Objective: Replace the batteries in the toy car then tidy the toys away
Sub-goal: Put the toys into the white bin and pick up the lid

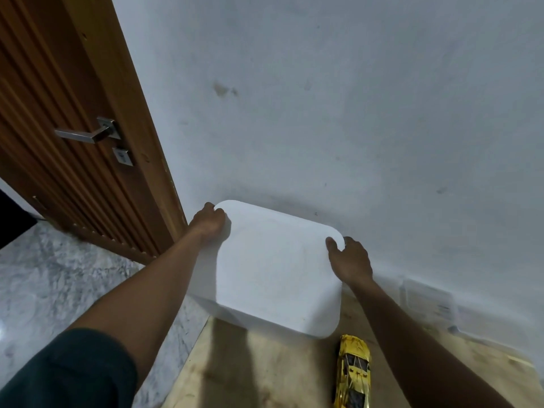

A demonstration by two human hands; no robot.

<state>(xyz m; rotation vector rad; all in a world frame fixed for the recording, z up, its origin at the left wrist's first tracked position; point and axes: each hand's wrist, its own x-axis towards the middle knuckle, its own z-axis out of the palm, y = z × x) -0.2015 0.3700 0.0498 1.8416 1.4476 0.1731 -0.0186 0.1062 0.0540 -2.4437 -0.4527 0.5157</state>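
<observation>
A big pale wall (353, 98) with dark smudges fills the top and right of the frame. A brown wooden door (59, 113) stands at the upper left. Grey speckled stone floor (59, 275) lies at the lower left, and a pale wooden board (265, 372) lies along the bottom. In the middle, against the wall, is a white plastic box with rounded corners (273, 269). The left hand (210, 220) grips its far left corner. The right hand (348, 260) grips its right corner, thumb on top. The yellow toy car (353, 372) lies on the board just below the box, near the right arm. A clear plastic thing (426, 304) at the right has a label too blurry to read. A silver metal handle (88, 132) is on the door.
</observation>
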